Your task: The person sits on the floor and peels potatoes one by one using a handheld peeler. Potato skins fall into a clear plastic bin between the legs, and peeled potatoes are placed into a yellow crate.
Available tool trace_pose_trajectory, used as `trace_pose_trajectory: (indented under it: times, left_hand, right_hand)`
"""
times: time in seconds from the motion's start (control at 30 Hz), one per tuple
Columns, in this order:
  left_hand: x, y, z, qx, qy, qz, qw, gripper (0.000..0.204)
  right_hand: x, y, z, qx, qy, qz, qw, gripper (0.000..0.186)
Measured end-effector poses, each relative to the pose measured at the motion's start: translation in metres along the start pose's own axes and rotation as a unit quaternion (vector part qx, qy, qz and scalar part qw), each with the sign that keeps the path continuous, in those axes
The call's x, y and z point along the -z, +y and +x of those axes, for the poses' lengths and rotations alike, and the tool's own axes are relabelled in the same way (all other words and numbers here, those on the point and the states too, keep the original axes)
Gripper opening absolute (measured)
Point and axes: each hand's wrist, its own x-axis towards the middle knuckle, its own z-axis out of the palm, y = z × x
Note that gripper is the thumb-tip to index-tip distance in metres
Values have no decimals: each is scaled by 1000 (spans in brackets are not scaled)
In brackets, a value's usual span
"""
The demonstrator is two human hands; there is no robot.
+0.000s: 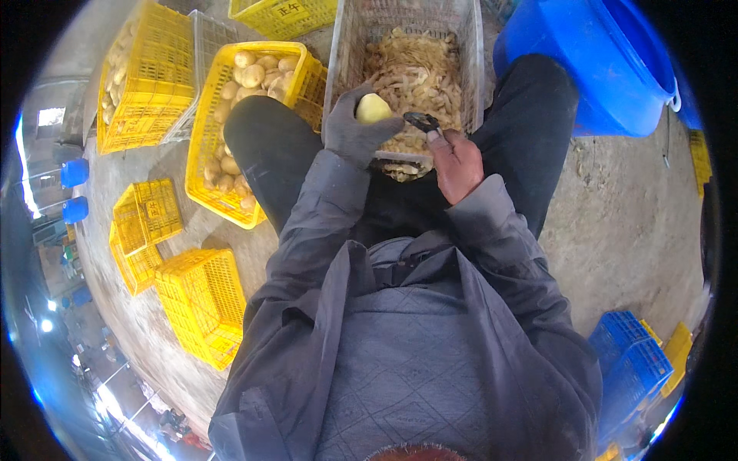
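Note:
My left hand (350, 131), in a grey glove, is closed around a peeled pale-yellow potato (373, 109). My bare right hand (457, 160) grips a black peeler (421, 121), its head a little to the right of the potato and apart from it. Both hands are over the near end of a grey plastic crate (329, 77) between my knees. Inside that crate lies a heap of brownish peelings (419, 77). At my left knee a yellow crate (201, 146) holds several unpeeled potatoes (252, 75).
A large blue tub (573, 69) stands beyond my right knee. At far left is a tall yellow crate (157, 77) with potatoes. Yellow crates (201, 303) sit on the floor at left, and blue crates (626, 361) at lower right.

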Motion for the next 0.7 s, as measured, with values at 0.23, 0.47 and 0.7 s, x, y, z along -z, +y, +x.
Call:
trace_pose_trajectory:
  times: [0.23, 0.47, 0.7]
  left_hand:
    - [7, 9, -3, 181, -53, -616, 765, 73]
    - [13, 36, -14, 117, -64, -618, 775, 40]
    - [8, 19, -8, 162, -10, -666, 728, 53]
  right_hand:
    - [0, 17, 4, -74, -25, 109, 991, 34]
    - [-4, 19, 1, -53, -31, 120, 991, 37]
    - [-2, 18, 0, -60, -41, 126, 989, 37]
